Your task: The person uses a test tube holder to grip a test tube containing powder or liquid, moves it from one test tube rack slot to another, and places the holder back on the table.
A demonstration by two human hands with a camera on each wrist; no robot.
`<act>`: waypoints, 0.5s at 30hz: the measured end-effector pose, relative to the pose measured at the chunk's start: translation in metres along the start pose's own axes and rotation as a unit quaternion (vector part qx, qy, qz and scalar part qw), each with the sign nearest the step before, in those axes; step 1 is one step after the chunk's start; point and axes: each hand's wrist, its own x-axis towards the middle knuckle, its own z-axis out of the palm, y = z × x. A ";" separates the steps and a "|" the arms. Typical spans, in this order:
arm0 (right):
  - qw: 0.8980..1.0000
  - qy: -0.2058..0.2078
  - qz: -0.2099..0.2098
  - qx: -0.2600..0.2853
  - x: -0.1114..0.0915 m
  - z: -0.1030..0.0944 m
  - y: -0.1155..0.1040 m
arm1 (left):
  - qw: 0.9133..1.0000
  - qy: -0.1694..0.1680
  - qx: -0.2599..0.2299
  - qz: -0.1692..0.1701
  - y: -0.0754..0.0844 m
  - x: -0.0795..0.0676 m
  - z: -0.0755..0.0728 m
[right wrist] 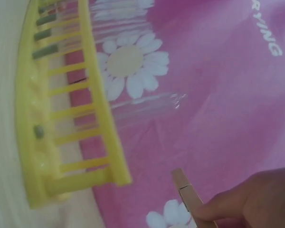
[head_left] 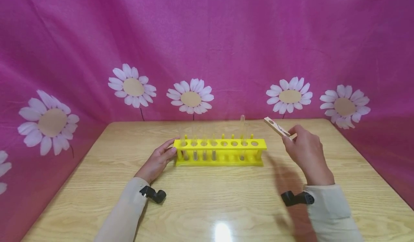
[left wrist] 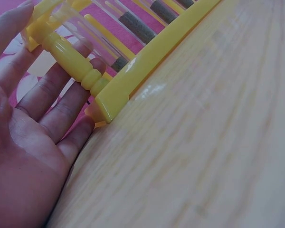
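- A long yellow plastic test-tube rack point(head_left: 220, 151) stands lengthwise across the light wooden table point(head_left: 207, 206), between the two hands, so both can reach it without crossing.
- Clear glass test tubes point(head_left: 198, 149) sit upright in the holes at the rack's left end; the wrist views show a dark grey filling low in several of them. One more clear tube point(head_left: 242, 136) stands toward the right end and rises higher above the top plate than the others. The holes between look empty.
- The left hand point(head_left: 157, 162) lies at the rack's left end with its fingers point(left wrist: 61, 102) straight and spread. They press against the turned yellow corner post point(left wrist: 73, 61) and the base edge, which appears to brace the rack against sliding. Nothing is gripped.
- The right hand point(head_left: 305, 152) is raised above the table, just right of the rack and apart from it. Its fingers curl and pinch the near end of a pale wooden test-tube clamp point(head_left: 278, 128).
- The clamp's free end points up and left toward the tall tube; it is close to that tube but not touching it. Whether its tips are parted I cannot tell.
- A pink cloth with white daisies point(head_left: 191, 99) hangs behind the table.
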 end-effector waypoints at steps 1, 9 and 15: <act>1.000 -0.002 -0.001 -0.005 0.001 0.001 0.002 | 1.000 0.000 0.001 0.000 0.000 0.000 0.000; 0.998 -0.042 0.018 -0.035 0.005 0.012 0.019 | 1.000 0.002 0.006 -0.005 -0.001 0.000 0.000; 0.992 -0.105 0.049 -0.058 0.005 0.017 0.023 | 1.000 0.002 0.000 -0.005 0.000 -0.002 -0.001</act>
